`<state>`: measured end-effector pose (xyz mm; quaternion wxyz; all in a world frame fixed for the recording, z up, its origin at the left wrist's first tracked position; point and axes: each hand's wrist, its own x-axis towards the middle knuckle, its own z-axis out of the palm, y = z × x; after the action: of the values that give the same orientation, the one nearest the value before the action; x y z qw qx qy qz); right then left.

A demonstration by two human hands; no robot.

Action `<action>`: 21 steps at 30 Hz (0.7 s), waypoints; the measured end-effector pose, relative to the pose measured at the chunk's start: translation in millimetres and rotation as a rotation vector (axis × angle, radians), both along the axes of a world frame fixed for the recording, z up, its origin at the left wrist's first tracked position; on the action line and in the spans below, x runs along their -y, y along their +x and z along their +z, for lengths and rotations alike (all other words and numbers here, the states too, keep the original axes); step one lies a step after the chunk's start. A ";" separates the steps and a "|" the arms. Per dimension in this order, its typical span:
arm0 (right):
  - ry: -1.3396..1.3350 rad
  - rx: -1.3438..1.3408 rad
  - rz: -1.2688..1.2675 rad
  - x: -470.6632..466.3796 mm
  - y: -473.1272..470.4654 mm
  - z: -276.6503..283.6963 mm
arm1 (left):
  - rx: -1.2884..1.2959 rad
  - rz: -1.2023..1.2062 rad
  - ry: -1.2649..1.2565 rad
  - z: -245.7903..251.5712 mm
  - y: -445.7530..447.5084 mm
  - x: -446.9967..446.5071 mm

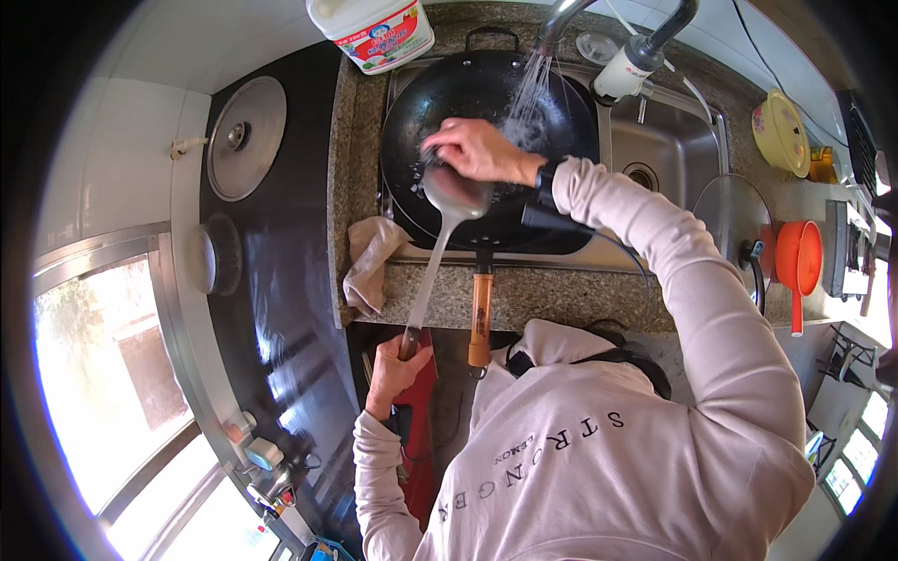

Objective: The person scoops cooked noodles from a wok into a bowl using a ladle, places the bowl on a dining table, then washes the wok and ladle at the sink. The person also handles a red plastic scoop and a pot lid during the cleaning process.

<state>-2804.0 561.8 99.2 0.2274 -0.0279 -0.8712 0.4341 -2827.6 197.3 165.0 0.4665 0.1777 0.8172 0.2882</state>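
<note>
A black wok [561, 189] with a wooden handle lies over the left basin of the sink. Water runs into it from a faucet [551, 38]. My left hand [395, 368] is closed round the wooden end of a long-handled metal ladle [456, 193], whose head is over the wok. My right hand [480, 151] is above the ladle's head, its fingers bent round a dark scrubber [431, 156] that is partly hidden and blurred. Small bits and wet spots show on the wok's inner wall.
A beige cloth [370, 263] lies on the granite edge at left. Behind the wok stands a white plastic tub [375, 35]. The right basin [663, 151] has a glass lid [736, 217] beside it, near a red dipper [798, 259] and a yellow lidded pot [780, 133].
</note>
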 end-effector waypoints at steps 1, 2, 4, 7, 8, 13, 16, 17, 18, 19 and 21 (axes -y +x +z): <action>0.035 0.064 -0.108 -17.3 -5.8 -12.3 | 0.029 0.017 -0.010 3.2 0.8 1.0; 0.110 0.100 -0.071 -26.3 -1.9 -30.8 | 0.078 0.053 -0.086 6.4 1.5 1.8; 0.267 0.224 -0.193 -41.5 10.7 -72.6 | 0.091 0.107 -0.038 11.4 1.5 -0.1; 0.417 0.474 -0.342 -31.3 17.1 -117.4 | 0.106 0.150 -0.035 12.4 0.2 -12.2; 0.362 0.583 -0.301 -26.4 15.2 -120.9 | 0.119 0.153 -0.037 12.3 -1.4 -18.6; -0.110 0.436 -0.055 4.5 20.5 -44.8 | 0.273 0.242 0.072 12.8 -9.5 -58.5; -0.089 -0.054 0.147 56.7 38.5 12.7 | 0.376 0.292 0.101 16.0 -9.7 -83.2; -0.079 -0.127 0.220 68.9 39.7 23.3 | 0.384 0.272 0.113 17.4 -8.8 -89.6; -0.025 -0.089 0.203 68.1 33.9 28.5 | 0.390 0.253 0.125 19.2 -7.8 -93.9; 0.053 -0.055 0.281 70.8 31.1 29.7 | 0.412 0.221 0.175 21.1 -7.1 -96.7; -0.001 -0.068 -0.013 53.9 19.3 21.1 | 0.436 0.211 0.136 26.8 -5.9 -94.0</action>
<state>-2784.7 507.9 120.3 0.2597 -0.0187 -0.8627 0.4336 -2833.5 291.4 191.9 0.5859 0.0562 0.6900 0.4211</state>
